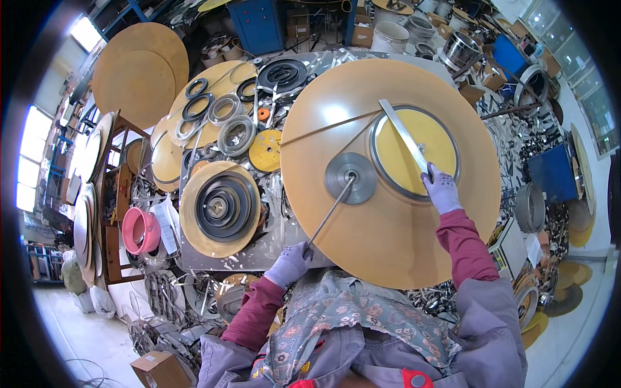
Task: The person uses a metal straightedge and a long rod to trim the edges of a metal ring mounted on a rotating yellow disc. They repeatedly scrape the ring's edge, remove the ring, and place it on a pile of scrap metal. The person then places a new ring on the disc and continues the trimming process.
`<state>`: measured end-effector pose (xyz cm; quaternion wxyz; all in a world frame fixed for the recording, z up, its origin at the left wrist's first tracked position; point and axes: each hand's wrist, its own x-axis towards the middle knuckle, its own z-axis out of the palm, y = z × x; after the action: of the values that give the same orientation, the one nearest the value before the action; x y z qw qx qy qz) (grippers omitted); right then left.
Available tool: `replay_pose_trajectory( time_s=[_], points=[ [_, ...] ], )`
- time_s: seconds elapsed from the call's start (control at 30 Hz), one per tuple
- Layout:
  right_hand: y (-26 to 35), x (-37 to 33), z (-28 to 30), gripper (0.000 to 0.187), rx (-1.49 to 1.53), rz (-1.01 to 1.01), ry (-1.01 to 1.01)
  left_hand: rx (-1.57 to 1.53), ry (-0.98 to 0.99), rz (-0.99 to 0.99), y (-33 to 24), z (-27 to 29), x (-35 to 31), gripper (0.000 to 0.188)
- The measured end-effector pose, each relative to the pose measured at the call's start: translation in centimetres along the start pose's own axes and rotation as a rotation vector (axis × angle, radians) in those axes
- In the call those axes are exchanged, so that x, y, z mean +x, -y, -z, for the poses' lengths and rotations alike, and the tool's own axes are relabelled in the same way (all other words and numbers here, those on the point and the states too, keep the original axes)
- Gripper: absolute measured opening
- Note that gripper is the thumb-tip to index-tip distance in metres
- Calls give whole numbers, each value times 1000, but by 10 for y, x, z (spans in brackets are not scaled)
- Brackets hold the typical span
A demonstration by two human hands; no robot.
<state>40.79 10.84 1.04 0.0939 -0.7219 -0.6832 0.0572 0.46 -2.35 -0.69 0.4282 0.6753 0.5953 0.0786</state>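
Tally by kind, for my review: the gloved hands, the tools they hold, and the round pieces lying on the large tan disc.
Gloved hands (left hand, right hand): 2
Thin rod: 1
Flat metal bar: 1
Gray disc: 1
Gray-rimmed yellow disc: 1
Total: 6

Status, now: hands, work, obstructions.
Left gloved hand gripping thin metal rod. Right gloved hand holding flat silver metal bar. Bar partly covering round yellow disc.

Free room on the large tan disc [388, 249] between slanted rod [330, 212] and right forearm [463, 244]
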Motion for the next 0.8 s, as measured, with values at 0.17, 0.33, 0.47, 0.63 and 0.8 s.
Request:
replay_pose_trajectory(
  time_s=[0.17, 0.33, 0.47, 0.63, 0.8],
  points=[
    [6, 0, 7, 42, 18, -13, 30, 11, 0, -38, 6, -6, 2, 17],
    [7, 0, 5, 41, 23, -13, 11, -26, 36, -36, 2, -5, -1, 21],
    [7, 0, 5, 42, 54, -38, 28, -14, 41, -38, -1, -5, -3, 21],
    [4, 1, 2, 42, 49, -14, 35, 1, 19, -49, 6, -11, -2, 20],
    [8, -2, 3, 41, 43, 3, 12, -56, -3, -15, 5, -7, -1, 19]
  ],
)
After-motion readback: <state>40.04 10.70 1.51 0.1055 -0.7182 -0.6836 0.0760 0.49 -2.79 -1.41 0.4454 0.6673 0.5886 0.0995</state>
